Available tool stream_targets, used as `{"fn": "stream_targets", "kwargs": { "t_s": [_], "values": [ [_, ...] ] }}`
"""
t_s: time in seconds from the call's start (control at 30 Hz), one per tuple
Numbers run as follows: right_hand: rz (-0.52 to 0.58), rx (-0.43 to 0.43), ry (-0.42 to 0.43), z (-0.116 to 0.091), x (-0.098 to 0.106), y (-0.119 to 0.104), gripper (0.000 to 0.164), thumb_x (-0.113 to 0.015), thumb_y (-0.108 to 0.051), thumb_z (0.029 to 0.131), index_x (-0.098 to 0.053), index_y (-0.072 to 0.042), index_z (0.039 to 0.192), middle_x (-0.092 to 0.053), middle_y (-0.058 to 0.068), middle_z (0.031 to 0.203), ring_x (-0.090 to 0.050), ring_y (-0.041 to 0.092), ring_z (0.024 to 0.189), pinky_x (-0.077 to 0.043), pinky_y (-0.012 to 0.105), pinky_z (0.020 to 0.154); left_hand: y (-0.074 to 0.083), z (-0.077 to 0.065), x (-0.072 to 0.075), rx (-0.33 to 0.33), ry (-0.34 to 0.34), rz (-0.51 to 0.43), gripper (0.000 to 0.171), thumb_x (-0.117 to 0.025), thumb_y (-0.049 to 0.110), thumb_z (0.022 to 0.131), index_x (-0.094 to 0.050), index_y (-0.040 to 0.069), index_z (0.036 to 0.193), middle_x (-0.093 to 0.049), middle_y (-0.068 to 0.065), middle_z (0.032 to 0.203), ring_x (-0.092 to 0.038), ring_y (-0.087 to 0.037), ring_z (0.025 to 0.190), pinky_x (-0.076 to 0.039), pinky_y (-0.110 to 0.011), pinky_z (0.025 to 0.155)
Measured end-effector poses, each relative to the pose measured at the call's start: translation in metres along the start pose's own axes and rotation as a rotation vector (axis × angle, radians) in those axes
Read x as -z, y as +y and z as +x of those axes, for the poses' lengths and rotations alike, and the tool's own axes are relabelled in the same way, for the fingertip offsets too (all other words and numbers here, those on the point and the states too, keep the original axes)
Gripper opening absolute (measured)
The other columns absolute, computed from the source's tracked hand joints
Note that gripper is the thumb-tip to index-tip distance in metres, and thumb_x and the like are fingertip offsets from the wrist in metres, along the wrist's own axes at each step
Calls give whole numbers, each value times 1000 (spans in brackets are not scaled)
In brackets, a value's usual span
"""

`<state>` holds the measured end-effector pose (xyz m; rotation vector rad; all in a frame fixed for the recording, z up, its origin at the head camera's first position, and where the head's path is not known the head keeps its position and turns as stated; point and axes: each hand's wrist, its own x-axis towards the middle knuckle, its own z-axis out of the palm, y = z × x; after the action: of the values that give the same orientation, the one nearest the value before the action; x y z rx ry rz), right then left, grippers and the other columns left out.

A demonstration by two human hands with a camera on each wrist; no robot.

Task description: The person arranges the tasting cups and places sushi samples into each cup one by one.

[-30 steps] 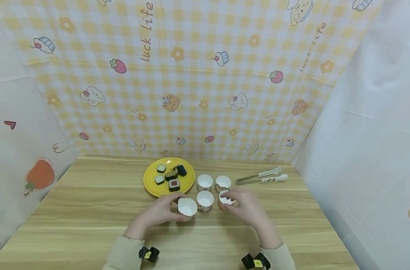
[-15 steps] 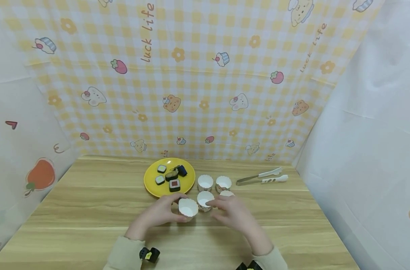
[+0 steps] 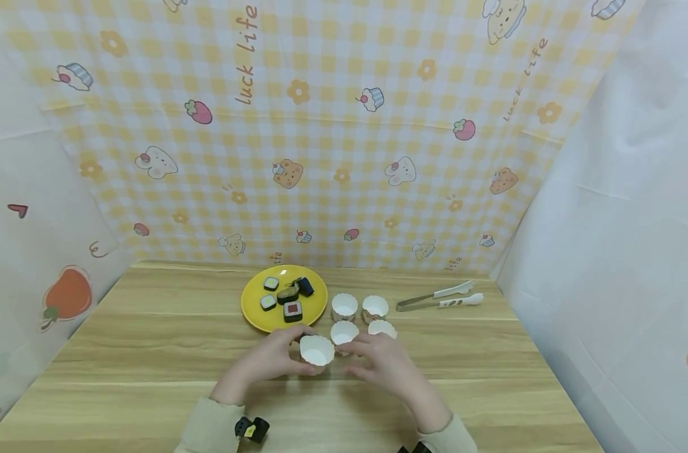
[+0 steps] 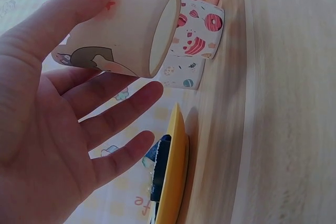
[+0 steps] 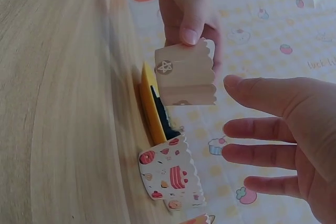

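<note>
A cream paper baking cup (image 3: 317, 351) with a scalloped rim is pinched between the thumb and fingers of my left hand (image 3: 273, 357). Its printed side (image 4: 118, 30) faces the left wrist camera, and its base hangs clear of the tabletop. My right hand (image 3: 385, 366) hovers just right of this cup, fingers extended and apart from it. In the right wrist view nothing lies between that hand's thumb and fingers (image 5: 257, 128). Beyond it stand several more baking cups, among them a front one (image 3: 344, 331), partly hidden by the right fingers, and a front-right one (image 3: 382, 328).
Behind the left hand sits a yellow plate (image 3: 253, 314) bearing several sushi pieces (image 3: 292, 311). Two back cups (image 3: 344, 306) stand right of the plate. Metal tongs (image 3: 417, 305) with white tips lie at the back right. A patterned cloth (image 3: 344, 138) hangs behind the wooden table (image 3: 151, 352).
My right hand has left the front-right cup and moved left, toward the cup in my left hand. The left hand, still holding its cup, has shifted very slightly right.
</note>
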<state>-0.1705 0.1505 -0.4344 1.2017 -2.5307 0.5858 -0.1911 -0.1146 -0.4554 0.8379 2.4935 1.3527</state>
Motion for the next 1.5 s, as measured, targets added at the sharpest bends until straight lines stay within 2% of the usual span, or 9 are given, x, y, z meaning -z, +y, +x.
{"fn": "stream_targets", "kwargs": {
  "t_s": [0.43,0.67,1.0,1.23,1.5],
  "values": [
    [-17,-4,-30,0,-5,-4,32,-78,-30,80,-72,-22,110,-67,-11,96,-56,0,78,-45,22,69,2,0,-4,1,-12,2,61,-83,41,72,-57,15,121,-62,6,114,-56,-20,110,-44,-49,94],
    [-27,14,-33,0,-10,-2,28,-79,-28,79,-73,-22,106,-66,-12,94,-56,0,77,-46,21,69,3,1,-6,-7,-22,-1,61,-83,41,72,-57,15,121,-62,7,114,-56,-20,111,-43,-49,96],
    [-69,50,-9,1,-12,-4,22,-80,-25,77,-73,-23,98,-67,-11,94,-61,3,81,-49,26,74,3,2,-6,-24,-24,10,60,-83,39,72,-58,14,120,-62,7,112,-57,-20,108,-43,-51,94],
    [-81,83,-8,3,-16,-5,17,-79,-26,78,-74,-23,93,-66,-13,90,-59,0,79,-46,22,71,4,2,-8,-2,-31,0,61,-83,40,71,-58,16,121,-61,10,112,-56,-15,108,-42,-47,96],
    [-94,124,45,5,-19,-4,13,-82,-21,74,-73,-21,84,-65,-13,82,-59,2,73,-45,20,68,3,3,-10,-11,-44,-19,63,-83,40,72,-57,16,125,-61,11,115,-55,-14,110,-41,-45,97]
  ]
}}
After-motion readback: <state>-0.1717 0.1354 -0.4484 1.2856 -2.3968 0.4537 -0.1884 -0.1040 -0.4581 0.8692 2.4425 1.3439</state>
